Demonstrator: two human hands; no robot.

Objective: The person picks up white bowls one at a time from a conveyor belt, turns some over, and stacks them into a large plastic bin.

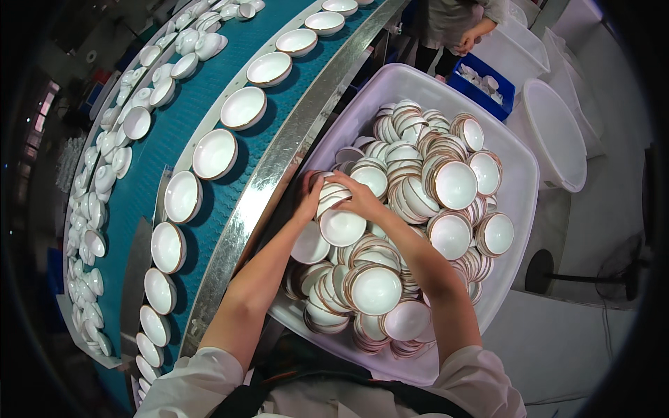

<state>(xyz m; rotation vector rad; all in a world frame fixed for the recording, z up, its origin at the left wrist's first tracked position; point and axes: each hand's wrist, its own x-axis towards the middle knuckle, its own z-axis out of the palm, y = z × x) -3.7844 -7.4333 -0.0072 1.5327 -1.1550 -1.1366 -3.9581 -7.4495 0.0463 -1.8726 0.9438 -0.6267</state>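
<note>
Both my hands are around a nested stack of white bowls [334,196] with brown rims, near the left wall of a large white plastic tub [515,261]. My left hand [309,197] grips the stack's left side. From the right, my right hand [360,196] curls its fingers over the top of the same stack. Just below my hands, a bowl [343,228] faces up with its white inside showing. Many more bowls [376,290] fill the tub in tilted, nested stacks. My fingertips partly hide the far end of the held stack.
Left of the tub runs a metal rail [261,193], then a teal conveyor belt [209,209] with a row of single bowls [215,154]. Heaped white bowls [104,177] line its far side. A person [454,31] stands beyond the tub near a blue crate [483,86]. A fan [619,271] stands right.
</note>
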